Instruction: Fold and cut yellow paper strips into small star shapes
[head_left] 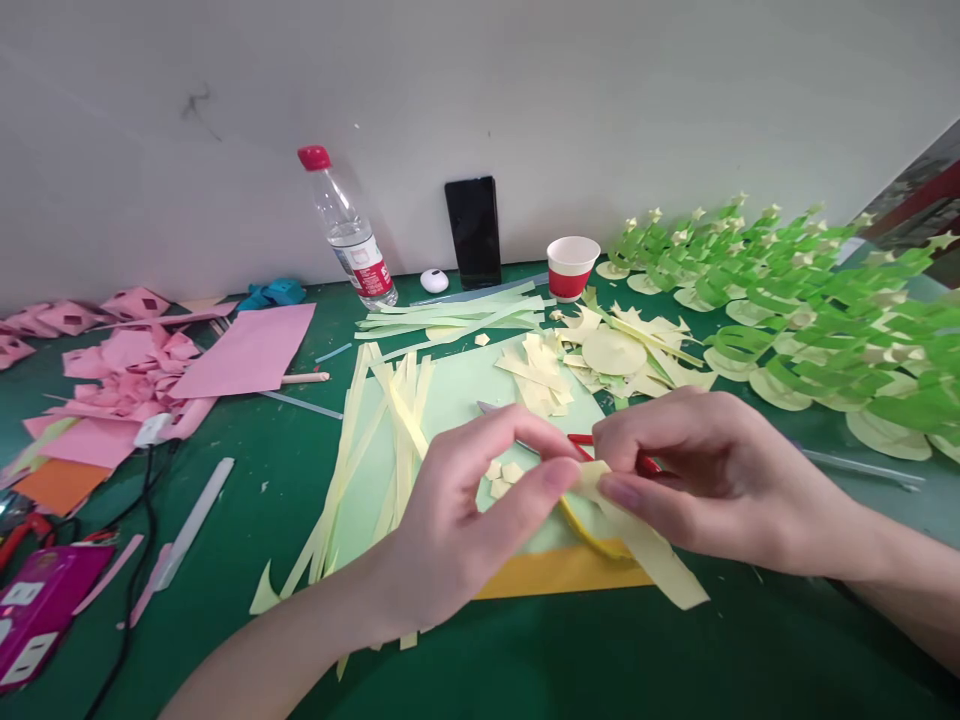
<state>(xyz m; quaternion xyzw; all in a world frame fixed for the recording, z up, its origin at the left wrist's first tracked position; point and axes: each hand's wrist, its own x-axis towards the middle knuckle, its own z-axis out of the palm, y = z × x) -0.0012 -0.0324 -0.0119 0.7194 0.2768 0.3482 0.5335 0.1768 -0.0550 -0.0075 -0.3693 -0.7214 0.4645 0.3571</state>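
Observation:
Both hands pinch one pale yellow paper strip (660,555), whose loose end slants down to the right. My left hand (480,510) grips its upper end between thumb and forefinger. Close beside it, my right hand (697,480) has thumb and fingers closed on the same strip. Scissors (581,439) with red on their handle lie behind the hands, largely covered by them. Several small folded paper pieces (510,473) rest on the light green sheet (465,385) behind my left hand. Long pale yellow strips (405,400) lie on that sheet's left part.
Paper scraps (637,350) lie behind my right hand, near a paper cup (573,268). Green paper plants (810,310) fill the right side. A bottle (356,250) and a phone (474,232) stand by the wall. Pink paper (244,350) and a purple power strip (56,610) lie left.

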